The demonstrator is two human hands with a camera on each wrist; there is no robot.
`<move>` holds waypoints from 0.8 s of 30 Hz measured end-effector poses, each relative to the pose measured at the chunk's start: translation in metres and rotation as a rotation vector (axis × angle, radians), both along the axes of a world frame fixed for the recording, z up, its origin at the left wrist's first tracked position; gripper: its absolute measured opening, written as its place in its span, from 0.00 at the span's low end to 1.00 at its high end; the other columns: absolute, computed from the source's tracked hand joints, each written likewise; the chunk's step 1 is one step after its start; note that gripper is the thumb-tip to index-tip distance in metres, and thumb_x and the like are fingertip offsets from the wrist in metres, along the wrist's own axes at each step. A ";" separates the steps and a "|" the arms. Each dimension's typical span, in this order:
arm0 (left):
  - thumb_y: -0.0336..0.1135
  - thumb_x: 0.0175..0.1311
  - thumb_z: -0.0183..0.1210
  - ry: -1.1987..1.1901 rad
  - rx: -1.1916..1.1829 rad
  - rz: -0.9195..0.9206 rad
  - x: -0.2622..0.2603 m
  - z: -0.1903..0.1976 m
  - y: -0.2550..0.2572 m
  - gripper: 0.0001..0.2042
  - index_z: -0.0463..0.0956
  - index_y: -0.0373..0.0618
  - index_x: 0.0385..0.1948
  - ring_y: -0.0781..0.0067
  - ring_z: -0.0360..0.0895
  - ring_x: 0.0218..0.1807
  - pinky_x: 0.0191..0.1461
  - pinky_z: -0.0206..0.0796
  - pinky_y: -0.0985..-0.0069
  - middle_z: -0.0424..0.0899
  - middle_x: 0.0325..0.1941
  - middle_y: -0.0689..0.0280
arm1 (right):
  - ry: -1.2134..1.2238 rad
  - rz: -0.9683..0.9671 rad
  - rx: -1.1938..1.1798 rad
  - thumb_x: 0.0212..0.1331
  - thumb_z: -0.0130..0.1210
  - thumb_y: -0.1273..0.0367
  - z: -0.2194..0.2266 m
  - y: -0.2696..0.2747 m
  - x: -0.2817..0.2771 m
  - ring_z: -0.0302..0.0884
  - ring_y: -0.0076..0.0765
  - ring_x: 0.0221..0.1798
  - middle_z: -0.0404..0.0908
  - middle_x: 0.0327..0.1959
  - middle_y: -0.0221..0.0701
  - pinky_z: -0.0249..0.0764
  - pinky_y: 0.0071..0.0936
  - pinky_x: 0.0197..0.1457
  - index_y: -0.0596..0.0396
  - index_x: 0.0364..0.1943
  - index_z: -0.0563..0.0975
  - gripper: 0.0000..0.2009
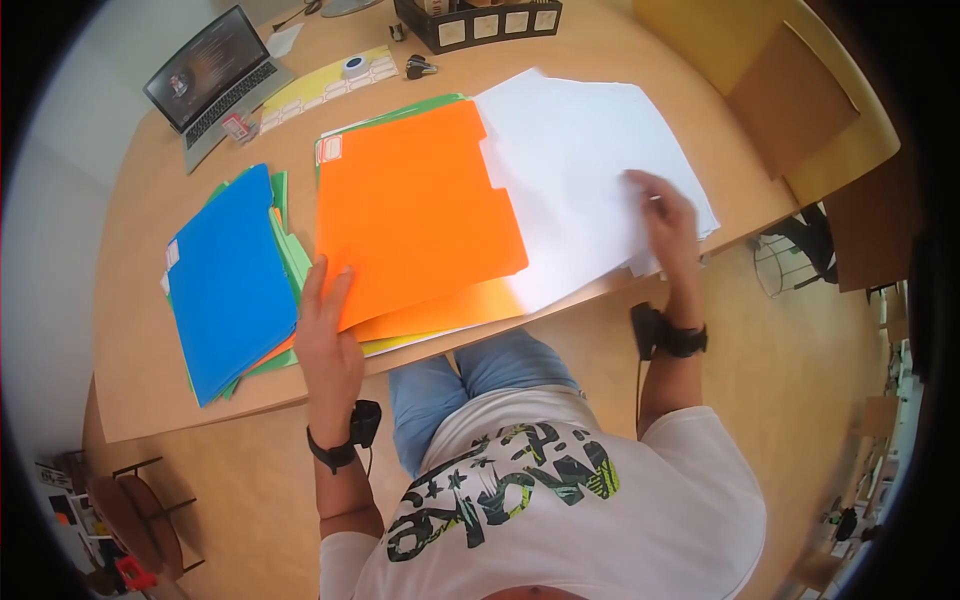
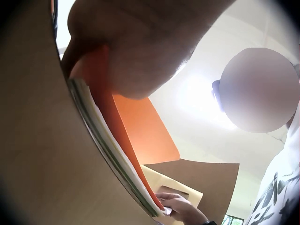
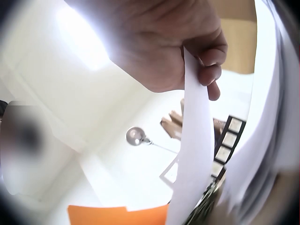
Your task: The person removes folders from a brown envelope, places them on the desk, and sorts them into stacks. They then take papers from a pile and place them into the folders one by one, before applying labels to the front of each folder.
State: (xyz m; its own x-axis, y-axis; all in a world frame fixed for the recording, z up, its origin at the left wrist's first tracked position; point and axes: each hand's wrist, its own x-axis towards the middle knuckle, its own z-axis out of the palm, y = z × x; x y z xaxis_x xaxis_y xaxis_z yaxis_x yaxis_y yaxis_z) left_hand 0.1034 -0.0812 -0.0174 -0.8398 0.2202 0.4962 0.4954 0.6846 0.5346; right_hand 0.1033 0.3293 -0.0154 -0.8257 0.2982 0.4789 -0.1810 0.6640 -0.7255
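Observation:
An orange folder [image 1: 410, 200] lies opened over a stack with green edges. My left hand [image 1: 330, 345] grips its lower left corner, with fingers on top; in the left wrist view, that hand [image 2: 140, 42] has the orange folder [image 2: 145, 133] raised beside it. White sheets [image 1: 580, 180] spread out to the right of the folder. My right hand [image 1: 672, 235] is at their right side. The right wrist view shows that hand [image 3: 164, 47] pinching one white sheet [image 3: 196, 140] by its edge, fingers curled. More white sheets [image 3: 269, 112] curve beside it.
Blue folder [image 1: 235, 280] on a pile of green ones at the left. An open laptop [image 1: 215, 85], yellow label sheets [image 1: 325, 90], a tape roll [image 1: 355, 66], black clips [image 1: 420, 67] and a black organizer [image 1: 480, 25] are farther back. The table's front edge runs below the folders.

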 end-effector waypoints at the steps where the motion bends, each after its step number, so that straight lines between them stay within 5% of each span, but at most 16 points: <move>1: 0.11 0.40 0.40 0.015 0.037 0.009 -0.001 0.002 -0.004 0.33 0.74 0.41 0.55 0.51 0.65 0.68 0.70 0.55 0.62 0.69 0.65 0.51 | -0.004 -0.058 -0.006 0.60 0.49 0.81 0.004 0.019 0.002 0.73 0.21 0.32 0.84 0.43 0.31 0.70 0.20 0.37 0.53 0.49 0.80 0.16; 9: 0.12 0.47 0.40 0.229 0.073 0.094 -0.015 0.015 -0.087 0.28 0.75 0.37 0.53 0.56 0.71 0.64 0.69 0.58 0.64 0.78 0.57 0.53 | -0.069 -0.397 0.345 0.53 0.47 0.81 -0.025 0.132 0.011 0.75 0.35 0.32 0.79 0.33 0.38 0.71 0.28 0.40 0.47 0.46 0.82 0.20; 16: 0.13 0.49 0.40 0.191 0.092 0.265 -0.008 0.022 -0.170 0.25 0.77 0.37 0.49 0.59 0.72 0.63 0.69 0.58 0.66 0.79 0.56 0.54 | -0.276 -0.462 0.487 0.50 0.48 0.80 -0.034 0.131 0.013 0.75 0.40 0.36 0.76 0.33 0.35 0.71 0.33 0.43 0.44 0.48 0.81 0.21; 19: 0.15 0.48 0.39 0.112 -0.007 0.282 -0.002 0.013 -0.205 0.25 0.77 0.37 0.48 0.57 0.72 0.62 0.69 0.58 0.67 0.78 0.56 0.53 | -0.249 -0.658 0.700 0.55 0.51 0.77 -0.026 0.109 0.010 0.75 0.42 0.39 0.76 0.36 0.34 0.72 0.37 0.45 0.44 0.50 0.79 0.19; 22: 0.16 0.48 0.39 -0.015 -0.055 0.264 0.004 0.001 -0.223 0.24 0.77 0.36 0.48 0.54 0.72 0.62 0.69 0.57 0.67 0.78 0.56 0.51 | 0.098 -0.508 0.655 0.58 0.50 0.78 -0.016 0.086 0.009 0.76 0.42 0.42 0.77 0.41 0.35 0.72 0.36 0.47 0.46 0.51 0.79 0.17; 24: 0.20 0.49 0.41 -0.090 -0.097 0.246 0.008 -0.007 -0.232 0.24 0.76 0.37 0.50 0.51 0.69 0.64 0.70 0.55 0.65 0.75 0.58 0.50 | 0.105 -0.279 0.446 0.61 0.50 0.78 0.002 0.048 0.011 0.78 0.33 0.43 0.78 0.41 0.34 0.73 0.28 0.44 0.52 0.49 0.79 0.14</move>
